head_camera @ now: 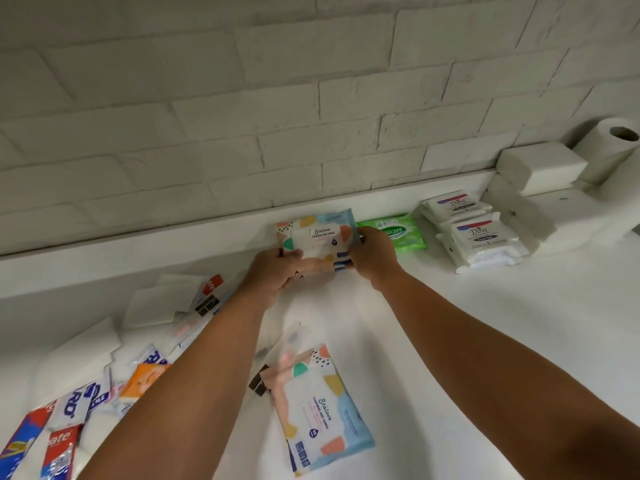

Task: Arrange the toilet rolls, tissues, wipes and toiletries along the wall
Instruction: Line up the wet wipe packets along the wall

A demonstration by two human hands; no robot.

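Note:
A colourful Stalove wipes pack lies by the ledge at the wall, on top of another pack like it. My left hand grips its left edge and my right hand grips its right edge. Right of it along the wall sit a green wipes pack, two stacked Dove wipes packs, white tissue packs and a toilet roll. A further Stalove pack lies near me between my arms.
At the left of the white counter lies a loose pile: toothpaste boxes, an orange packet, white tissue packs and small clear-wrapped items. The white brick wall and its ledge run across the back.

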